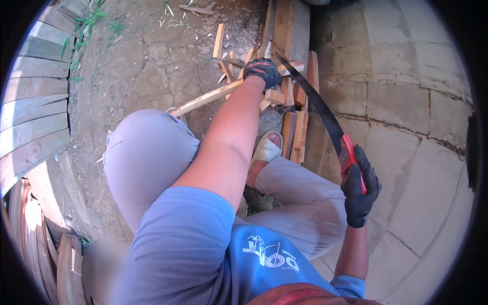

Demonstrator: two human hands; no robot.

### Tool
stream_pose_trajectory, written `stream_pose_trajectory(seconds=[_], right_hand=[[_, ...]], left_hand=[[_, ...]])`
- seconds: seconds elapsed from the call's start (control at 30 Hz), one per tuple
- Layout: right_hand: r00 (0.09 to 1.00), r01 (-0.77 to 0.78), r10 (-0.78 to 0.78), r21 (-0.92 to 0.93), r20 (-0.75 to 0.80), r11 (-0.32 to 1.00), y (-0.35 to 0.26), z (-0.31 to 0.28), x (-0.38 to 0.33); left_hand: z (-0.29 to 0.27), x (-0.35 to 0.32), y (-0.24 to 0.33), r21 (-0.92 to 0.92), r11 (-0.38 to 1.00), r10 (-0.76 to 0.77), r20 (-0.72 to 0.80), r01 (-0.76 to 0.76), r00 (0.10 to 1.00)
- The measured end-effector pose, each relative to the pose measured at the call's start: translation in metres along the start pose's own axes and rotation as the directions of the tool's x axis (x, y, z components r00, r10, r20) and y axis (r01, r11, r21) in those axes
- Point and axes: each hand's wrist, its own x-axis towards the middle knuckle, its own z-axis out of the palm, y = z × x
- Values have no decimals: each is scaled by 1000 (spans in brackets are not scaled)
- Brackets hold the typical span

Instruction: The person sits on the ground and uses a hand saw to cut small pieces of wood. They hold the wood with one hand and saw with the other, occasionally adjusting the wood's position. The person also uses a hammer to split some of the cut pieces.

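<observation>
My left hand (262, 72), in a black glove with red marks, is closed around a long, thin wooden strip (208, 97). The strip runs slantwise from beside my left knee to just beyond the hand. My right hand (360, 187), in a black glove, grips the red handle of a curved hand saw (321, 108). Its dark blade reaches forward and left, and the tip lies by the strip's far end, close to my left hand. Whether the teeth touch the wood I cannot tell.
Short offcuts (275, 96) lie around the strip's far end. Thick timber beams (291, 30) stretch away at the top, and more pieces (300, 136) lie near my sandalled foot (267, 150). Concrete blocks (401, 109) fill the right; weathered boards (35, 104) line the left of the bare dirt.
</observation>
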Motion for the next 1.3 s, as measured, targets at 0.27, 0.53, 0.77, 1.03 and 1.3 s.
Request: stream_pose_trajectory(seconds=[0.27,0.53,0.77,1.03,1.3], right_hand=[[994,-106,104,66,23,992,-5,-7,11],[1000,17,-17,12,11,1000,3,-9,17],[998,-58,57,56,27,997,2,-13,24],[993,-115,112,91,44,989,-2,-13,16],[1000,24,-24,191,-6,981,-26,23,42]], left_hand=[[3,7,-5,35,999,30,25,-31,999],[2,8,-5,34,999,36,29,-37,999],[-5,8,-5,23,999,30,74,-32,997],[-8,0,-3,25,998,52,41,-53,998],[-6,7,-7,1,1000,24,53,-24,998]])
